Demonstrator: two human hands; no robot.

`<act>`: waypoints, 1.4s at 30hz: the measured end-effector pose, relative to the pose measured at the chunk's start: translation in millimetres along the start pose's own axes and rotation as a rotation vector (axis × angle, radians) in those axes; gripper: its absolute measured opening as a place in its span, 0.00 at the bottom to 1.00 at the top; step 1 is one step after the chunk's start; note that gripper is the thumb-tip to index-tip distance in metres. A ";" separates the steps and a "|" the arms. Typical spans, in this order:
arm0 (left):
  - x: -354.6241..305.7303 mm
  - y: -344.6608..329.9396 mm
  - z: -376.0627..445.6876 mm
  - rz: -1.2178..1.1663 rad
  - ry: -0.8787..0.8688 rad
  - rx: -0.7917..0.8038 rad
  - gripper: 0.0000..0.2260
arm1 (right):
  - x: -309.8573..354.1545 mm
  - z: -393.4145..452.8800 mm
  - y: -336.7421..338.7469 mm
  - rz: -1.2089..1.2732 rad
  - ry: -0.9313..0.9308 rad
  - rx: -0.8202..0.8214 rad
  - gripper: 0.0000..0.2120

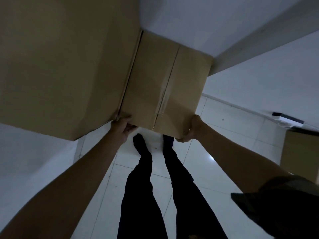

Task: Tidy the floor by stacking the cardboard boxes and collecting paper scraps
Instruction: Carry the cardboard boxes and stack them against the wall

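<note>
Dim light, view straight down; we note the big box (60,66) first, a plain brown cardboard wall filling the upper left, its near lower corner hanging over the floor (215,147); white walls (259,80) meet behind it in a corner, pale tiles below with one bright glare spot; next in size the taped box (165,83), smaller, brown, a strip of clear tape running down its top seam; it sits tight beside the big box, a thin dark gap between the two, and we cannot tell what it rests on; we see both bare arms stretched out to it; dark trouser legs (146,187) stand under its near edge, feet close together on the tiles; a dark short sleeve (279,209) at lower right; a third box (300,152) at the right edge, only partly in view, near the wall; a dark flat object (287,117) lies just beyond it by the skirting, too blurred to name; left hand (123,127) at the taped box's near left corner, fingers curled under the edge, gripping it; right hand (191,129) at the near right corner, thumb up against the side and fingers hooked beneath, also gripping.
</note>
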State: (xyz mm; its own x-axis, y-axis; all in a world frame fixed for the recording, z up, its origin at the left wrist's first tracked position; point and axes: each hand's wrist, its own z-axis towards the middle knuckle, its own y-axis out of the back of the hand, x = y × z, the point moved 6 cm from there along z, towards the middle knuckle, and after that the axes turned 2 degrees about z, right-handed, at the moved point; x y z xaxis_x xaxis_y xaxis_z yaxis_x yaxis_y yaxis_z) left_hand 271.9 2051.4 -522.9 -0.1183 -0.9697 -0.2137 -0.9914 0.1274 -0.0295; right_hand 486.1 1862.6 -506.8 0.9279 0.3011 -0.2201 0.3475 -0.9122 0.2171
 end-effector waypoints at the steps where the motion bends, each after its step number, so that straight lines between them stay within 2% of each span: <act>1: 5.0 2.2 -2.0 -0.008 0.005 -0.002 0.19 | -1.9 0.5 0.1 -0.002 0.008 0.017 0.24; 5: 15.4 7.5 -7.1 -0.040 0.002 -0.001 0.08 | -5.3 5.8 4.5 0.024 0.047 0.107 0.22; 10: 25.2 7.0 -20.8 -0.036 -0.012 0.014 0.13 | -16.0 8.6 18.6 0.026 0.106 0.115 0.31; 15: 46.6 14.7 -56.2 0.044 0.009 -0.013 0.15 | -39.5 -0.2 44.6 -0.063 0.131 0.108 0.30; 22: 75.0 28.2 -135.8 0.138 0.030 -0.055 0.16 | -56.6 -52.4 91.7 -0.227 0.338 0.176 0.15; 27: 79.6 24.2 -181.8 0.156 -0.010 -0.027 0.17 | -60.4 -89.3 137.8 -0.392 0.520 0.082 0.10; 34: 82.1 10.1 -216.6 0.217 -0.033 0.119 0.17 | -102.8 -105.5 191.5 -0.115 0.572 0.037 0.08; 42: 85.8 33.1 -224.9 0.497 -0.106 0.197 0.15 | -201.3 -98.3 194.8 0.028 0.535 0.041 0.09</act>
State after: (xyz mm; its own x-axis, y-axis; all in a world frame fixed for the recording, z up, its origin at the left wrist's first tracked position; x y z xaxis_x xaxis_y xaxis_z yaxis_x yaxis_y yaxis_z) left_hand 216.4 1925.6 -322.6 -0.5538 -0.7577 -0.3452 -0.7871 0.6117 -0.0800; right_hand 380.4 1651.6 -326.7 0.8799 0.3666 0.3025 0.3262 -0.9287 0.1766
